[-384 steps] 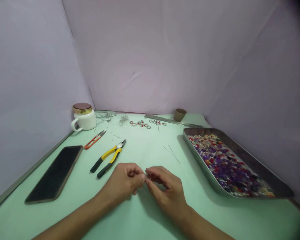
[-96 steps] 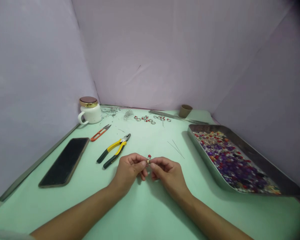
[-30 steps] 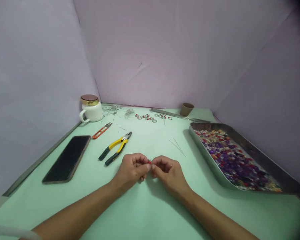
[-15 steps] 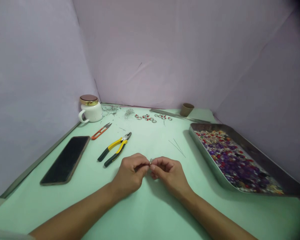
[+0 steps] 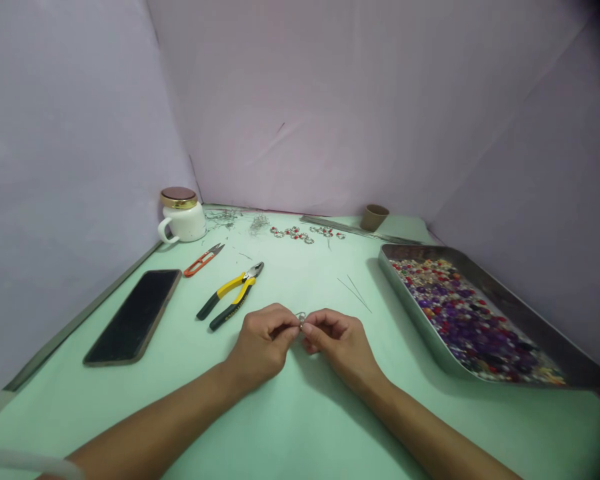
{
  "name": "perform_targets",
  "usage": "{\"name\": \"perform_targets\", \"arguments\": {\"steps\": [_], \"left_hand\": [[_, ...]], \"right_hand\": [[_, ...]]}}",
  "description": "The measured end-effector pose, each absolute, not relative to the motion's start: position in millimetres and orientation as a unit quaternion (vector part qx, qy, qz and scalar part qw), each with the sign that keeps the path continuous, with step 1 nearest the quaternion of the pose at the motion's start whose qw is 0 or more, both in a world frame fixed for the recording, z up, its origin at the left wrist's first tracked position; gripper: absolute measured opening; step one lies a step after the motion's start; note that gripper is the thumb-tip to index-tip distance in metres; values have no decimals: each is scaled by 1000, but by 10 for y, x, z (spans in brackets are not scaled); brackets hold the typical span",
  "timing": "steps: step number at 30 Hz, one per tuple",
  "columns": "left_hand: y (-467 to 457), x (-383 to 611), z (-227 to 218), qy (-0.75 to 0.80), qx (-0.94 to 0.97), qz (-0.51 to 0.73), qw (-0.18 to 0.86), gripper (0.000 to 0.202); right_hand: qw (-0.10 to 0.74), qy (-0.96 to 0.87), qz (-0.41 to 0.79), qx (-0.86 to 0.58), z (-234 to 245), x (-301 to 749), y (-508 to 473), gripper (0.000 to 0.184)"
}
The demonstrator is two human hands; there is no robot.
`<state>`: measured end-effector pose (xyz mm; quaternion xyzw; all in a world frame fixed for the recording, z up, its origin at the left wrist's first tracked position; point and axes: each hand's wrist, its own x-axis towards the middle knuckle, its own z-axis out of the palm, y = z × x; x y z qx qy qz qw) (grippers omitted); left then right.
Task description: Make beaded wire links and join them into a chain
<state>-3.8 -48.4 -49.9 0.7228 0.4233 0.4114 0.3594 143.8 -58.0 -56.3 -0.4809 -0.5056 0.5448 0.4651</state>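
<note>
My left hand [image 5: 265,337] and my right hand [image 5: 339,339] meet over the green table, fingertips almost touching. Between them is a small beaded wire ring [image 5: 302,317], its loop standing up above the fingertips. Each hand is closed in a pinch of thumb and forefinger on it, so its lower part is hidden. Left of my left hand lie pliers [image 5: 231,297] with yellow and black handles. Two thin wire pieces [image 5: 354,293] rest beyond my right hand. Several finished-looking rings with red beads [image 5: 293,233] lie further back.
A metal tray [image 5: 415,337] of mixed beads stands at the right. On the left are a phone [image 5: 134,319], orange thread snips [image 5: 203,261] and a lidded white mug [image 5: 187,223]. Wire scraps [image 5: 223,218], long wires [image 5: 350,228] and a brown cup [image 5: 375,217] sit along the back.
The hands hold the same pinch, almost in place. The wire loop now shows a little more above the fingertips. The whole view has shifted slightly.
</note>
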Motion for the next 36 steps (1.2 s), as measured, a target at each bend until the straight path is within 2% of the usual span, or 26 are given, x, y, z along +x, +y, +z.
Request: {"name": "perform_targets", "arguments": {"steps": [7, 14, 17, 23, 27, 29, 33, 36], "left_hand": [[-485, -29, -504, 453, 674, 394, 430, 12], [-475, -29, -490, 448, 669, 397, 442, 12], [-473, -29, -468, 437, 687, 402, 419, 13], [-474, -43, -534, 382, 754, 437, 307, 16], [-489, -42, -560, 368, 762, 445, 294, 16], [-494, -26, -534, 404, 729, 435, 342, 14], [-492, 20, -479, 498, 570, 386, 527, 13], [-489, 40, -479, 511, 517, 386, 568, 13]], "right_hand": [[454, -511, 536, -495, -557, 1417, -579, 13], [442, -524, 516, -513, -542, 1407, -592, 11], [448, -526, 523, -499, -544, 1425, -590, 10], [475, -473, 582, -460, -562, 1449, -559, 12], [475, -476, 576, -464, -572, 1443, -553, 11], [477, -480, 566, -471, -575, 1438, -554, 11], [475, -499, 539, -484, -584, 1428, -559, 11], [473, -511, 527, -488, -586, 1425, -562, 11]]}}
